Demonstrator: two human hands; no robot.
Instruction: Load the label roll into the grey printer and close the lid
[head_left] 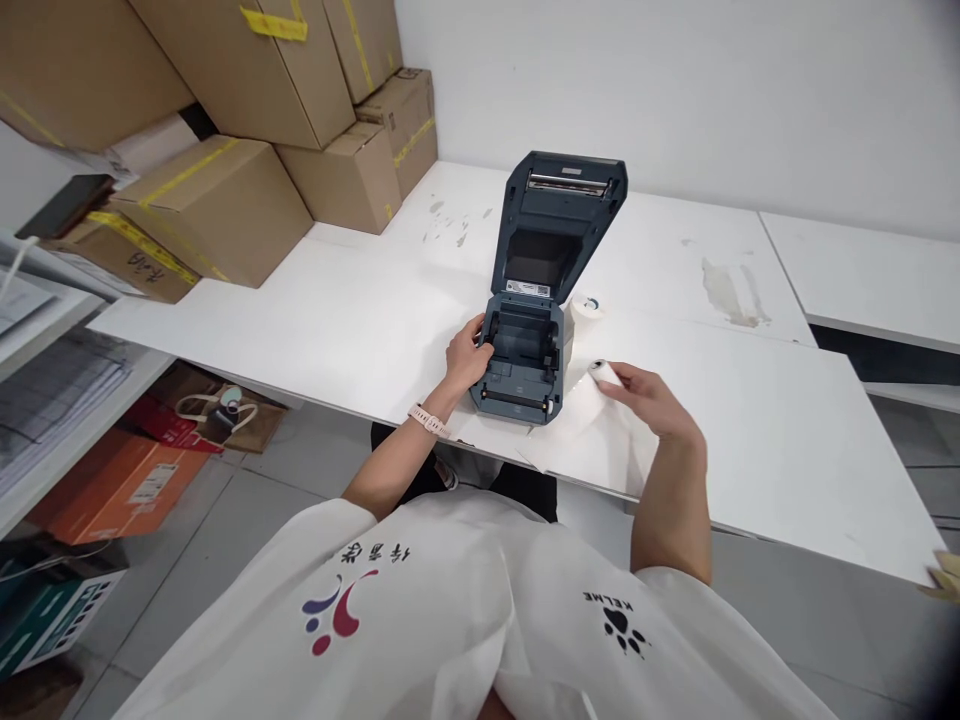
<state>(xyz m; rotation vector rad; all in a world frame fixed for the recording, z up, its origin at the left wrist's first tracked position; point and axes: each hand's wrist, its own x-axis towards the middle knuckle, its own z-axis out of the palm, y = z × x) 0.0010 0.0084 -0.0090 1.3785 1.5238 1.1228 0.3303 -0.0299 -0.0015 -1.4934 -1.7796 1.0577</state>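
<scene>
A dark grey label printer (523, 350) stands on the white table with its lid (559, 220) raised. The roll bay inside looks bare, with black holders at its sides. My left hand (466, 355) grips the printer's left side wall, thumb over the rim and fingers outside. To the right of the printer, my right hand (645, 395) is closed on a small white paper roll (602, 374), held just above the table. Its fingers are partly hidden by the hand. A second white roll (586, 306) stands beside the printer's back right corner.
Stacked cardboard boxes (217, 215) with yellow tape fill the table's back left. The white table (757, 430) has its front edge against my body and a wall behind. Shelves with papers (60, 410) and an orange box (124, 490) are at lower left.
</scene>
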